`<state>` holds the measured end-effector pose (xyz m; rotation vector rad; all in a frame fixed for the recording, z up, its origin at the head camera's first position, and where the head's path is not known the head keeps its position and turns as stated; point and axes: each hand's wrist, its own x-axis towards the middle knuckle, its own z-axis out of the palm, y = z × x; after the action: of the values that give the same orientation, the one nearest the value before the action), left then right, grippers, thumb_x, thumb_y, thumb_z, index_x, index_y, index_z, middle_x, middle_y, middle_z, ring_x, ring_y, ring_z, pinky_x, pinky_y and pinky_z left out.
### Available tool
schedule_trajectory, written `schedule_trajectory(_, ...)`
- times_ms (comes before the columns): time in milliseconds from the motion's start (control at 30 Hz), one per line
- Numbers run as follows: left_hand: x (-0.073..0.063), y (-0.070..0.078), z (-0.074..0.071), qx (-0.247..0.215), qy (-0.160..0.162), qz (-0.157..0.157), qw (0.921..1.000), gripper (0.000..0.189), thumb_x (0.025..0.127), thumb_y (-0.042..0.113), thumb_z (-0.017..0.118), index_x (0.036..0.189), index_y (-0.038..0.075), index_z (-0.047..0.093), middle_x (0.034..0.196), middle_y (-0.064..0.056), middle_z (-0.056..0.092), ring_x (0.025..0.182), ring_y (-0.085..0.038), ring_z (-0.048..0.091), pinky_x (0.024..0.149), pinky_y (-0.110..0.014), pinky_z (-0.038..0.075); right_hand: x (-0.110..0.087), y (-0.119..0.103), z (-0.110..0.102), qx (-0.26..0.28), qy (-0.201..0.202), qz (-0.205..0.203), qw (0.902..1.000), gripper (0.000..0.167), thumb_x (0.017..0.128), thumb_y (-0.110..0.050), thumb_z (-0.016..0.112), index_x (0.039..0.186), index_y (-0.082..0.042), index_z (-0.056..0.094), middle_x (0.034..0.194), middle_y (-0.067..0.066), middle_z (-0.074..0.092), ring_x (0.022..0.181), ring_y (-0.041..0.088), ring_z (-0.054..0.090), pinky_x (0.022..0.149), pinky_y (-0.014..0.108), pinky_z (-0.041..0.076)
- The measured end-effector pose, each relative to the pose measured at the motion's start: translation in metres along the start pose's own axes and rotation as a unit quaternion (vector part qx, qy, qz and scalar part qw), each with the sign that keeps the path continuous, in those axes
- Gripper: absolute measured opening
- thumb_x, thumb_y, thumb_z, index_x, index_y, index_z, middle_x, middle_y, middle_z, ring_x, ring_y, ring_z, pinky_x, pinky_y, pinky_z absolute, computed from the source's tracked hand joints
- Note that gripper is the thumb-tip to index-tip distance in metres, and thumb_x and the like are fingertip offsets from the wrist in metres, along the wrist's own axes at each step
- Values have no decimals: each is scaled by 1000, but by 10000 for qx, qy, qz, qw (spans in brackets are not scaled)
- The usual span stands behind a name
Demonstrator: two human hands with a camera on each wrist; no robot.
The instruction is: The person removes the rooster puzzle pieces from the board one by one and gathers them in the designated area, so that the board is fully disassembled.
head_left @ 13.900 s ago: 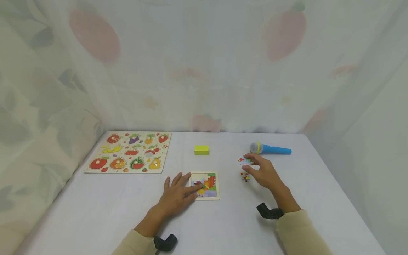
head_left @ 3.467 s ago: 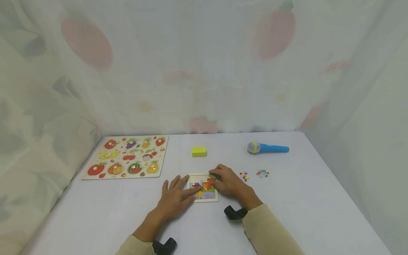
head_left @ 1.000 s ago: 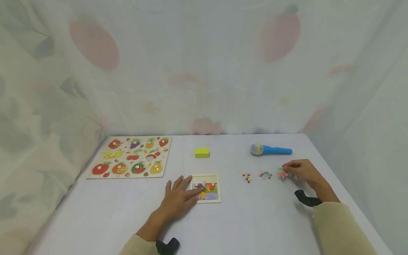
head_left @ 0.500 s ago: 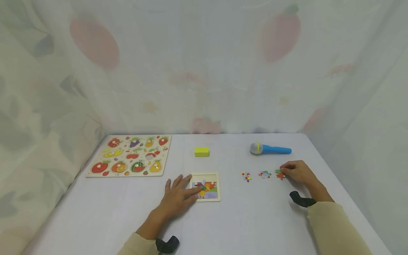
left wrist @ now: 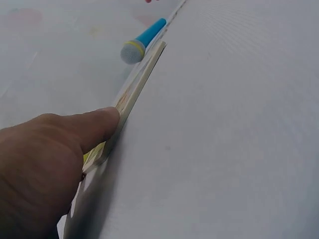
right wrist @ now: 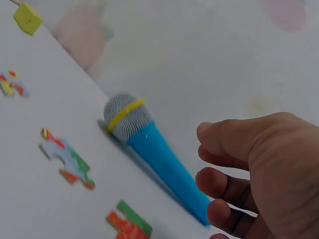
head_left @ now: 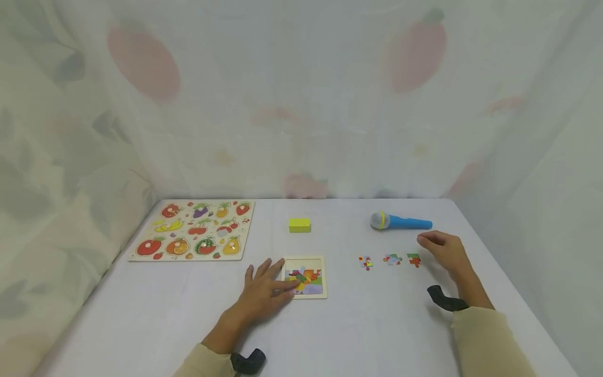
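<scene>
My left hand (head_left: pixel 260 296) rests on a small wooden jigsaw tray (head_left: pixel 324 277), fingers spread, the index finger reaching over the picture. Colourful pieces fill the tray's lower part, while its upper strip shows bare wood. To the tray's right, three loose jigsaw pieces lie in a row: a yellow-and-red one (head_left: pixel 366 263), a light blue one (head_left: pixel 392 259) and a green-and-red one (head_left: pixel 414 260). Just right of and above the last piece hovers my right hand (head_left: pixel 447 255). Its fingers are loosely bent with nothing between them, as the right wrist view (right wrist: pixel 284 169) confirms.
A blue toy microphone (head_left: pixel 407 222) with a grey head lies behind the loose pieces. Behind the tray stands a yellow block (head_left: pixel 299 225). A fruit puzzle board (head_left: pixel 237 250) lies at the back left. Printed curtains (head_left: pixel 301 104) enclose the white table (head_left: pixel 358 335).
My right hand took the green-and-red piece from the tray's upper right corner, set it down at the row's right end, and has let go and lifted off. The left hand stays on the tray.
</scene>
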<state>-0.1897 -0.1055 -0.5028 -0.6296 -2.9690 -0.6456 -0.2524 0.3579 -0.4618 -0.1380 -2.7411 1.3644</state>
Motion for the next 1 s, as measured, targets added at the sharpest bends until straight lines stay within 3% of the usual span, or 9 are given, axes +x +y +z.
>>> schedule_trajectory(133,0,0,0,-130,-47,-18,9999,29,88,46,66,115,39,71,152,-4,35,142,-37,16,105,-66,-1,-4,-15,7,179,169,-307,9992,50,93,-45,61,117,-1,65,113,16,63,103,31,52,80,40,48)
schedule_trajectory(300,1,-1,0,-263,-89,-39,9996,26,87,46,67,112,40,72,153,-4,35,142,-36,15,106,-64,-3,-8,-34,19,506,95,-808,9954,48,94,-40,62,117,2,64,110,15,63,98,24,55,76,23,47)
schedule_trajectory(533,1,-1,-2,-550,-81,-134,9984,24,84,44,72,107,37,75,152,-4,36,142,-36,15,106,-63,-5,-16,-64,51,1278,-268,-1337,9824,35,92,-27,67,113,2,66,98,12,64,85,20,57,70,28,51)
schedule_trajectory(700,0,-2,-2,-663,3,-142,9977,23,83,41,74,105,36,75,151,-4,37,142,-36,17,106,-62,-5,-21,-86,78,1620,-511,-1706,9706,26,91,-20,70,110,-2,69,91,11,61,80,23,54,61,23,47)
schedule_trajectory(1000,0,-2,-1,-760,196,-125,9968,21,81,39,77,101,34,77,148,-3,43,140,-34,22,106,-63,-2,-32,-127,122,1670,-826,-1762,9666,21,90,-12,69,109,-2,69,89,10,60,79,26,52,61,24,45)
